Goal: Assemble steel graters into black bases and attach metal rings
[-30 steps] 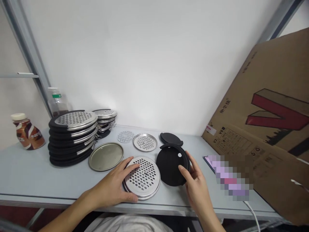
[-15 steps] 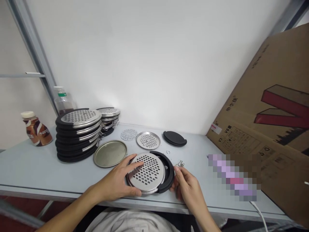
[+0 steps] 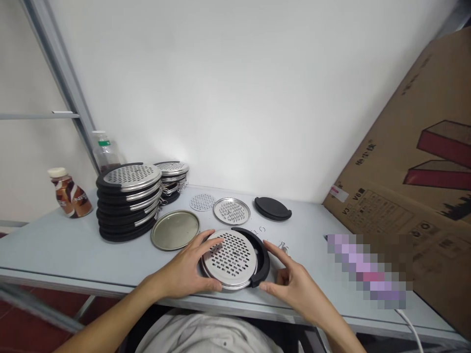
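A round metal grater plate (image 3: 231, 260) full of oblong holes sits partly inside a black curved rim (image 3: 263, 262), near the table's front edge. My left hand (image 3: 187, 267) wraps the plate's left side, thumb at the front edge and fingers on its top. On the other side, the thumb and forefinger of my right hand (image 3: 289, 279) press the black rim from the right. A dark gap shows between plate and rim. Small wire clips (image 3: 283, 247) lie just beyond my right hand, and thin metal rings (image 3: 262, 229) lie behind the rim.
Finished-looking black-rimmed graters form a tall stack (image 3: 128, 201) at left, with a second stack (image 3: 172, 169) behind. Beyond my hands lie a plain metal disc (image 3: 175, 230), a perforated sheet (image 3: 202, 202), a rimmed grater plate (image 3: 231, 212) and a black disc (image 3: 273, 208). Bottles (image 3: 69, 193) and a carton (image 3: 397, 186) flank them.
My right hand has gone from pinching near the rim's right edge to spreading thumb and forefinger along it. The plate sits further into the rim. The view has shifted slightly.
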The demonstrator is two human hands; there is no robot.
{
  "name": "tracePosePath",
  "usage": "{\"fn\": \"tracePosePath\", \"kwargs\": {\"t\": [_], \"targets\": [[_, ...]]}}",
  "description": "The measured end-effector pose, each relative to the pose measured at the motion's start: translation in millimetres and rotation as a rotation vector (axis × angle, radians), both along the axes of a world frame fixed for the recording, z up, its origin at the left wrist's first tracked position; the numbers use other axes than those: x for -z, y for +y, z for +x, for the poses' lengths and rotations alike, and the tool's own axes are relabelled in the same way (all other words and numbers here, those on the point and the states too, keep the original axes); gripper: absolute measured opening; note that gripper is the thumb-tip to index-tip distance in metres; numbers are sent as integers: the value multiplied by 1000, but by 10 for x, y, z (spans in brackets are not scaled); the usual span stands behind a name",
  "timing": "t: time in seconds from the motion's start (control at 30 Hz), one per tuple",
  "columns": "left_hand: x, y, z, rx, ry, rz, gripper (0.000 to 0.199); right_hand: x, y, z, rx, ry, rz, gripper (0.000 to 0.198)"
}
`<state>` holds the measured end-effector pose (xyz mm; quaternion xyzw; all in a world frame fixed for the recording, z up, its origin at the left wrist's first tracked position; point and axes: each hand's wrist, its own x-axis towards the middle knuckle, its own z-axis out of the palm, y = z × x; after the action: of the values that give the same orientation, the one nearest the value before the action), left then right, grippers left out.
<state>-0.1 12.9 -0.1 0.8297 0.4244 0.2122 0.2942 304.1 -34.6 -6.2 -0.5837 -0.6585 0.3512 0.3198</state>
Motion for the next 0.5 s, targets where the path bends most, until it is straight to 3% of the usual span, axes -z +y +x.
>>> {"fn": "tracePosePath", "kwargs": {"t": [0.2,0.5], "targets": [[-43,-11,-11,39,24,-12,94,-8,44,29,-25,-103,178,84],[12,2,20,65,72,56,93,38,77,-88,-23,-131,209,95]]}}
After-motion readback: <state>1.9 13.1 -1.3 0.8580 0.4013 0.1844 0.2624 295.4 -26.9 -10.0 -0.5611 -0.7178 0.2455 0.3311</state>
